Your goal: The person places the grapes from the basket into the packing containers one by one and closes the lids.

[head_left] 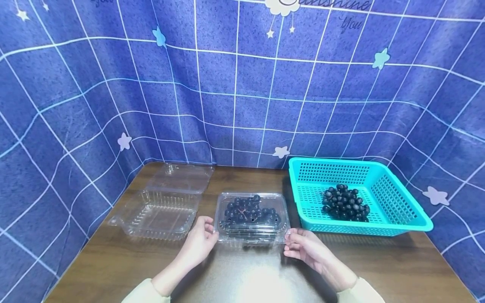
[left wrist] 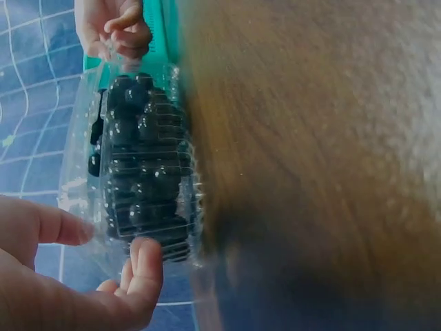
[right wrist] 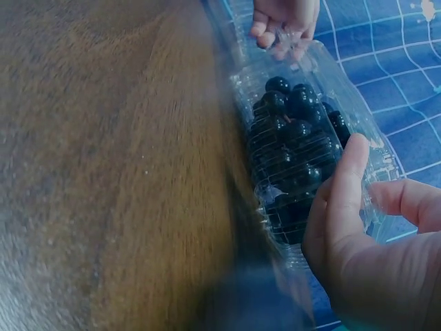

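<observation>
A closed clear plastic clamshell box [head_left: 251, 216] full of dark round berries [head_left: 248, 210] stands on the brown table [head_left: 242, 277], near its front middle. My left hand [head_left: 209, 232] pinches the box's left end at the rim, thumb [left wrist: 146, 265] on the near side and a finger [left wrist: 65, 227] over the lid. My right hand [head_left: 290, 240] pinches the right end the same way, with its thumb [right wrist: 350, 181] against the near wall. Each wrist view shows the other hand holding the box's far corner, the right hand [left wrist: 117, 29] and the left hand [right wrist: 284, 22].
An open, empty clear clamshell [head_left: 163, 206] lies at the left of the table. A teal slotted basket [head_left: 394, 202] holding a heap of dark berries [head_left: 345, 203] stands at the right, close to the box. Blue patterned cloth [head_left: 235, 84] hangs behind and at both sides.
</observation>
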Demonstrator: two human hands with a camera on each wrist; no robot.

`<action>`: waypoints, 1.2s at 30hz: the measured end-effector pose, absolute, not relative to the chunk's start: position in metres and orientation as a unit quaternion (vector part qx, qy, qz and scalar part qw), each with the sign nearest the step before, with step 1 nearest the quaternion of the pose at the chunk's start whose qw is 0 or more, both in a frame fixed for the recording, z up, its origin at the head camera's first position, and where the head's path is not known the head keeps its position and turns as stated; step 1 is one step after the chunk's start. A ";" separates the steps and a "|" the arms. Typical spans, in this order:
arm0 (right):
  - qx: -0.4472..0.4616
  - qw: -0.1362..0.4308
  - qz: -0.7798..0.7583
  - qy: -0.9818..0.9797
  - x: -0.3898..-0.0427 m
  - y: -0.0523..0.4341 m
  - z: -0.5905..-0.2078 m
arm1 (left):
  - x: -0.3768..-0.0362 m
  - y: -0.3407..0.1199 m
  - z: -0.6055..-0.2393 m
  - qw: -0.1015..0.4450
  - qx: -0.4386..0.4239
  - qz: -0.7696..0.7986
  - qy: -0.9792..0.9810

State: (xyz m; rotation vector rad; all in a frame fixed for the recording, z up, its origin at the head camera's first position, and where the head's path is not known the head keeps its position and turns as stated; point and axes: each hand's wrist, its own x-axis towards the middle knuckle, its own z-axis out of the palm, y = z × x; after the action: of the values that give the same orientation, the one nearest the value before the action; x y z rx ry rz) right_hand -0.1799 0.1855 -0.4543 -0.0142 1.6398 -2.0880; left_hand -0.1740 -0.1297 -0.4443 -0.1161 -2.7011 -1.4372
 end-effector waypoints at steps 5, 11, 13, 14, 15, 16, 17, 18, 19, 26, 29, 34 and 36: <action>-0.006 0.237 -0.758 0.608 -0.180 0.186 -0.455 | -0.178 -0.129 -0.450 -0.028 -0.009 -0.552 -0.834; -0.008 0.239 -0.754 0.612 -0.179 0.187 -0.454 | -0.178 -0.128 -0.448 -0.120 0.009 -0.626 -0.770; -0.008 0.240 -0.751 0.615 -0.180 0.187 -0.454 | -0.178 -0.128 -0.447 -0.141 0.009 -0.638 -0.757; -0.008 0.240 -0.750 0.616 -0.180 0.187 -0.454 | -0.178 -0.129 -0.447 -0.149 0.008 -0.644 -0.751; -0.009 0.239 -0.750 0.617 -0.180 0.187 -0.454 | -0.178 -0.129 -0.446 -0.156 0.006 -0.646 -0.747; -0.010 0.239 -0.749 0.618 -0.180 0.187 -0.454 | -0.178 -0.129 -0.446 -0.161 0.005 -0.650 -0.743; -0.010 0.239 -0.748 0.619 -0.180 0.187 -0.454 | -0.178 -0.129 -0.446 -0.165 0.004 -0.654 -0.738; -0.011 0.238 -0.748 0.619 -0.180 0.187 -0.454 | -0.179 -0.129 -0.445 -0.169 0.004 -0.659 -0.733; -0.011 0.239 -0.748 0.618 -0.180 0.187 -0.454 | -0.179 -0.129 -0.445 -0.171 0.003 -0.663 -0.729; -0.014 0.255 -0.743 0.618 -0.180 0.187 -0.454 | -0.179 -0.130 -0.446 -0.172 -0.002 -0.678 -0.714; -0.016 0.256 -0.740 0.621 -0.180 0.187 -0.455 | -0.179 -0.129 -0.447 -0.171 -0.002 -0.680 -0.713; -0.016 0.251 -0.737 0.627 -0.181 0.187 -0.456 | -0.180 -0.129 -0.446 -0.171 -0.002 -0.683 -0.710; -0.019 0.249 -0.738 0.627 -0.181 0.187 -0.455 | -0.180 -0.129 -0.447 -0.171 -0.006 -0.684 -0.709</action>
State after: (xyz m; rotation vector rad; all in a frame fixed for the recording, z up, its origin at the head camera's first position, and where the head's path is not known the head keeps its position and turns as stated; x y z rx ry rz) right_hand -0.1808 0.1868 -0.4555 -0.0527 1.7080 -2.0090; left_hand -0.1799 -0.1289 -0.4465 -0.0215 -2.5092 -2.4196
